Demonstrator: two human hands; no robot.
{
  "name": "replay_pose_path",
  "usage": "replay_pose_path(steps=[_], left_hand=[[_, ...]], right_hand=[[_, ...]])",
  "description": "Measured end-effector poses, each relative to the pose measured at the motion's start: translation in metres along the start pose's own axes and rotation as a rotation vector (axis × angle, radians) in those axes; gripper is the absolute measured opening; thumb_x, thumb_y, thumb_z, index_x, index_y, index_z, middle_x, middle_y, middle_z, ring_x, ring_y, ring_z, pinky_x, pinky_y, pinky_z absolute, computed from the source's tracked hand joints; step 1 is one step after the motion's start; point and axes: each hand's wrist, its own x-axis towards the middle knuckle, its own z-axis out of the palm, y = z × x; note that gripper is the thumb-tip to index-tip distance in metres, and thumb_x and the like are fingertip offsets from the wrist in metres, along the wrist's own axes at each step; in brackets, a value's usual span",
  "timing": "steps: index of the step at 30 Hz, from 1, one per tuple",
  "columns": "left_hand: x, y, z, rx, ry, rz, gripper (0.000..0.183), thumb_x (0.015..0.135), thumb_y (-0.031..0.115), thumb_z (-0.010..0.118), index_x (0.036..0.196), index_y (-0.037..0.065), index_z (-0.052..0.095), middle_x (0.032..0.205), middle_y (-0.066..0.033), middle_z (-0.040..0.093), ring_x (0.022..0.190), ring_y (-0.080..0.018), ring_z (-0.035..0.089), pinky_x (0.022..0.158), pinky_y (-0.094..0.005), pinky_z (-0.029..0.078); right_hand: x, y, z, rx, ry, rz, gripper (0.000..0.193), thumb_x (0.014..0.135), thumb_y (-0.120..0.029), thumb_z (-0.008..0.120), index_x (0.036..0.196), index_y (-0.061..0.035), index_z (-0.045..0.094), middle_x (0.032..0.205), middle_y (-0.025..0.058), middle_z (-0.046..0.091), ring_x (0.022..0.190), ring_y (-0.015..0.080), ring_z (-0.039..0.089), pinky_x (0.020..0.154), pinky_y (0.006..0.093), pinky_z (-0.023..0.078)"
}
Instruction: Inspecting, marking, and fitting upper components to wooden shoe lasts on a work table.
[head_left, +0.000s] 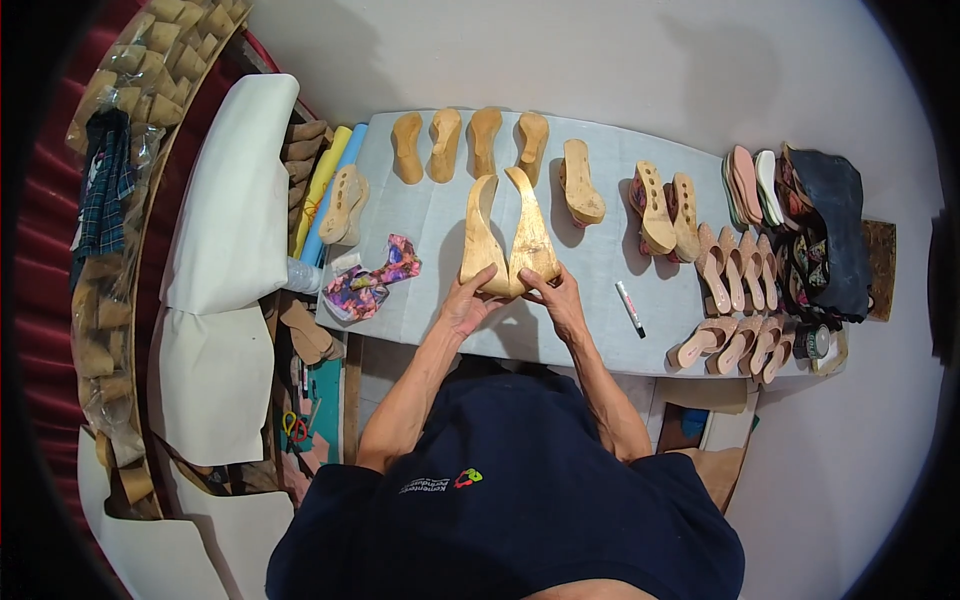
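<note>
Curved golden wooden wedge sole [478, 238] — left hand [472, 306] grips its broad end; matching golden wooden sole [532, 238] — right hand [556, 300] grips likewise.

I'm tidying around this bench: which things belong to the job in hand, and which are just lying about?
Job in hand:
two wooden wedges
left hand and right hand, holding them

Seemingly just lying about:
marker
floral fabric
yellow roll

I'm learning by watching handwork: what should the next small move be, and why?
Probably lower the two glossy golden wooden wedge-shaped pieces onto the pale grey covered table: the bare left hand and bare right hand each hold one by its near end, with the tabletop beneath.
</note>
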Motion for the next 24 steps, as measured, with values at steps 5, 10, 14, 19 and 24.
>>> replay_pose_path(steps=[5, 10, 14, 19, 24], left_hand=[[0.005, 0.007, 0.001, 0.023, 0.001, 0.026, 0.062, 0.091, 0.017, 0.079, 0.144, 0.011, 0.048, 0.136, -0.0132, 0.057, 0.125, -0.0334, 0.059, 0.099, -0.0590, 0.055], [0.004, 0.012, 0.011, 0.031, 0.024, 0.045, 0.063, 0.090, 0.012, 0.079, 0.144, 0.011, 0.047, 0.135, -0.0132, 0.058, 0.122, -0.0332, 0.061, 0.095, -0.0573, 0.057], [-0.012, 0.005, 0.036, 0.243, -0.007, 0.187, 0.068, 0.086, 0.006, 0.081, 0.144, 0.008, 0.046, 0.132, -0.0109, 0.061, 0.118, -0.0271, 0.064, 0.095, -0.0477, 0.058], [-0.052, 0.017, 0.045, 0.726, -0.193, 0.511, 0.072, 0.078, 0.005, 0.089, 0.140, 0.004, 0.052, 0.127, -0.0072, 0.066, 0.119, -0.0166, 0.063, 0.100, -0.0340, 0.054], [-0.053, 0.020, 0.062, 0.721, -0.314, 0.529, 0.069, 0.076, -0.001, 0.090, 0.137, 0.004, 0.058, 0.127, -0.0053, 0.068, 0.117, -0.0151, 0.064, 0.103, -0.0326, 0.052]], right_hand=[[0.010, -0.006, 0.003, -0.016, -0.022, 0.009, 0.065, 0.089, -0.029, 0.082, 0.139, 0.0017, 0.054, 0.122, 0.0128, 0.066, 0.108, 0.0223, 0.069, 0.089, 0.0410, 0.063], [0.016, -0.011, -0.001, -0.029, -0.066, 0.013, 0.065, 0.090, -0.030, 0.081, 0.137, 0.0038, 0.053, 0.121, 0.0140, 0.066, 0.108, 0.0229, 0.069, 0.091, 0.0414, 0.063], [0.011, 0.004, -0.033, 0.024, -0.126, -0.067, 0.066, 0.088, -0.027, 0.082, 0.142, -0.0017, 0.052, 0.123, 0.0081, 0.066, 0.110, 0.0180, 0.065, 0.094, 0.0353, 0.056], [0.005, 0.001, -0.054, 0.112, -0.354, 0.011, 0.067, 0.075, -0.006, 0.084, 0.135, -0.0030, 0.057, 0.124, 0.0072, 0.067, 0.113, 0.0192, 0.064, 0.098, 0.0353, 0.052], [0.010, -0.008, -0.064, 0.147, -0.364, 0.065, 0.077, 0.067, -0.006, 0.087, 0.138, -0.0085, 0.058, 0.133, 0.0001, 0.061, 0.125, 0.0185, 0.055, 0.104, 0.0378, 0.045]])
